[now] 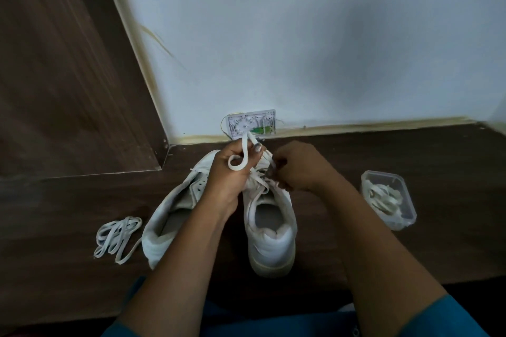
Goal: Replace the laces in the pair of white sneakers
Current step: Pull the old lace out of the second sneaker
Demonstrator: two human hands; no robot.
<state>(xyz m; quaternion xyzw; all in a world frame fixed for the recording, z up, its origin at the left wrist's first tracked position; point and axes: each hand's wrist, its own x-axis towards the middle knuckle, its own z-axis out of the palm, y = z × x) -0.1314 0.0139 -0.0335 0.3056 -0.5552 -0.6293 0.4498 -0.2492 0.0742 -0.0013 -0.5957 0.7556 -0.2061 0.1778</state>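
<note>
On the surface (451,241), our left hand (230,175) grips a lace (243,146) loop up clear of the sneaker (271,230) so the right hand (301,169), apparently pinching its other end, can work the eyelets.

2 sneakers (269,227) centre on table (451,172); loose laces (116,236) left; container (388,198) right.

The dark wooden surface (451,249) carries two white sneakers (273,246), loose laces (116,235) and a clear tub (388,200).
</note>
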